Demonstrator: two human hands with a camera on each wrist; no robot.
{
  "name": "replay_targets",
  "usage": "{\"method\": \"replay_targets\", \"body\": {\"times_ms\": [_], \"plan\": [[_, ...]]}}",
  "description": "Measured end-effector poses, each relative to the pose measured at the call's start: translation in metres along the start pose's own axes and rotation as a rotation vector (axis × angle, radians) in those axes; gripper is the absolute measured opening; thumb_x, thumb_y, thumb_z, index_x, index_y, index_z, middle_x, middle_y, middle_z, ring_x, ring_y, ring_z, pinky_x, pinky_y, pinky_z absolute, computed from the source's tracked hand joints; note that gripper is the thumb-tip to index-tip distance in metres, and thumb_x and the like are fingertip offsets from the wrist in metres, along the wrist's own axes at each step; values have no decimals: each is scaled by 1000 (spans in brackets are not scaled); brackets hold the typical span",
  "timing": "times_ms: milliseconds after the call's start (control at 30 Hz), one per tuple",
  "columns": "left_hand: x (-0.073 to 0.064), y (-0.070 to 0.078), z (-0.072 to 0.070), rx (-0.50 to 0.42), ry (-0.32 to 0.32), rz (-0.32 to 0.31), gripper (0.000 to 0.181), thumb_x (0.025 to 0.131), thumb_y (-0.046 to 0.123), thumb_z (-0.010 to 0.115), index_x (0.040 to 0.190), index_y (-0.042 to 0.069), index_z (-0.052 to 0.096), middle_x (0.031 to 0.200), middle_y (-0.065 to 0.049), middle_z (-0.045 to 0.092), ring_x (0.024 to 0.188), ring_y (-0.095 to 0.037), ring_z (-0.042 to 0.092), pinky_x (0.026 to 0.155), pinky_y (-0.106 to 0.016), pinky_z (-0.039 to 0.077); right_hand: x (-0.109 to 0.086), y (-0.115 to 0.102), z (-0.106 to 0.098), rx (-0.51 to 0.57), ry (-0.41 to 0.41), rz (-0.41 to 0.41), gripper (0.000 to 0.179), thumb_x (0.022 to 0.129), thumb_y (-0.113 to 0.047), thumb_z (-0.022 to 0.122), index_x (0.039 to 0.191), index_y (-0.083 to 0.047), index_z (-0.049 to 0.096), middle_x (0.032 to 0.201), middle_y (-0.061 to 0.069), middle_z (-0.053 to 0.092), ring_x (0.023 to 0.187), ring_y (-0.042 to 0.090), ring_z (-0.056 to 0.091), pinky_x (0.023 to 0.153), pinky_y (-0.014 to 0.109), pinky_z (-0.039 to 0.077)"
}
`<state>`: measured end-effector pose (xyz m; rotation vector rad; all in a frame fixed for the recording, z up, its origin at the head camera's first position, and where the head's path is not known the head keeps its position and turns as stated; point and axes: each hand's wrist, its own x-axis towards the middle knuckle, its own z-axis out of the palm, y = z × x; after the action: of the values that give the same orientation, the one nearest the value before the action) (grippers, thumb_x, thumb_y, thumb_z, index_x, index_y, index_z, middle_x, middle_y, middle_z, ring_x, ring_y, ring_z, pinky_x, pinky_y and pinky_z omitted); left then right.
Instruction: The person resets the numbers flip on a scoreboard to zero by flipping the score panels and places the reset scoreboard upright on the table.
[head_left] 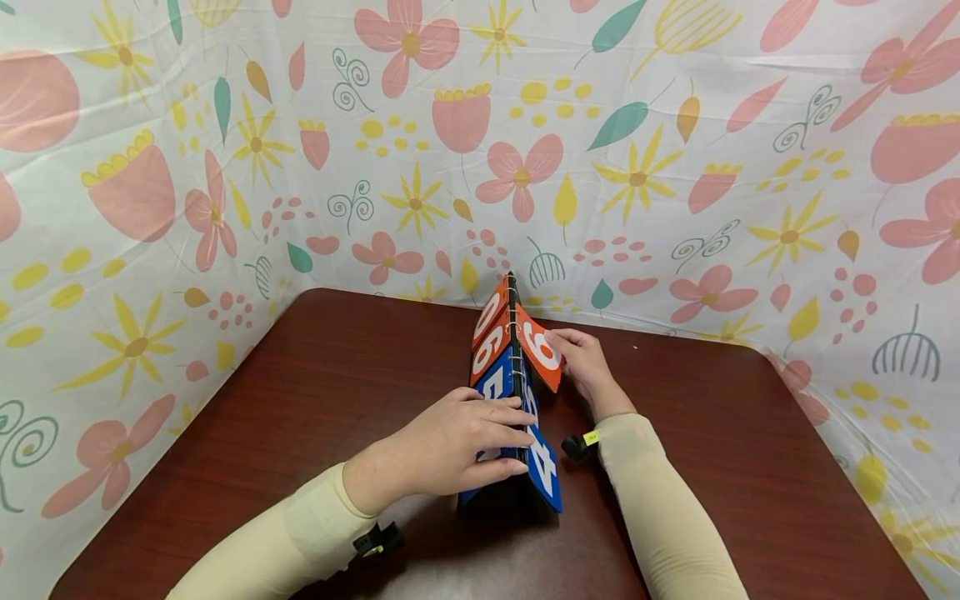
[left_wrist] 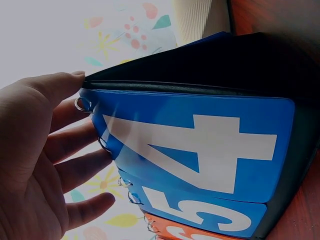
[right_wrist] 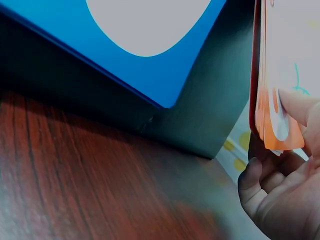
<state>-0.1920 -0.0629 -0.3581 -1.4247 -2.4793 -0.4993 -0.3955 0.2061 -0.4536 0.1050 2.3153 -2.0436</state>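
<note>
A tent-shaped flip scoreboard (head_left: 501, 367) stands on the table, with blue and orange number cards ringed along its black top ridge. My left hand (head_left: 457, 442) lies over the near half of that ridge, fingers reaching across nearly straight and thumb at the near end. Below it, the left wrist view shows a blue card with a white 4 (left_wrist: 215, 152) and a blue 5 card (left_wrist: 200, 210). On the far right side, my right hand (head_left: 585, 367) pinches orange cards (head_left: 538, 346) by their outer edge, raised off the black backing. Another blue 4 card (head_left: 543, 467) hangs nearer.
The dark reddish-brown table (head_left: 360, 375) extends around the scoreboard. A white curtain with a floral print (head_left: 637, 167) hangs behind and along the sides. Small black devices (head_left: 378, 540) are strapped at both wrists over cream sleeves (head_left: 660, 500).
</note>
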Motion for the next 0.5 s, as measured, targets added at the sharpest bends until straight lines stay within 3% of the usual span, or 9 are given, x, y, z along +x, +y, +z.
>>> {"method": "replay_targets", "body": {"times_ms": [100, 200, 400, 500], "plan": [[0, 0, 0, 3, 3, 1, 38, 104, 50, 54, 130, 29, 73, 144, 11, 64, 142, -13, 55, 106, -43, 47, 0, -1, 1, 5, 13, 9, 49, 93, -40, 76, 130, -8, 71, 96, -5, 69, 77, 10, 63, 67, 22, 57], [0, -1, 1, 7, 6, -2, 38, 104, 50, 55, 130, 28, 72, 143, 11, 64, 142, -13, 54, 107, -44, 47, 0, -1, 2, 8, 24, 16, 48, 92, -41, 76, 128, -9, 72, 98, -4, 69, 79, 11, 63, 68, 22, 57], [1, -3, 2, 4, -1, -17, 40, 104, 50, 55, 133, 28, 71, 143, 10, 65, 143, -12, 53, 109, -45, 47, 4, 1, -3, 78, 37, 59, 25, 92, -40, 77, 96, -16, 75, 89, -6, 68, 75, 10, 61, 65, 21, 55], [1, -3, 2, -1, -3, -18, 40, 104, 51, 54, 133, 28, 71, 143, 9, 65, 143, -12, 53, 109, -46, 47, 6, 0, -9, 133, 43, 85, 26, 92, -41, 77, 83, -17, 70, 83, -7, 68, 71, 9, 61, 62, 21, 54]]}}
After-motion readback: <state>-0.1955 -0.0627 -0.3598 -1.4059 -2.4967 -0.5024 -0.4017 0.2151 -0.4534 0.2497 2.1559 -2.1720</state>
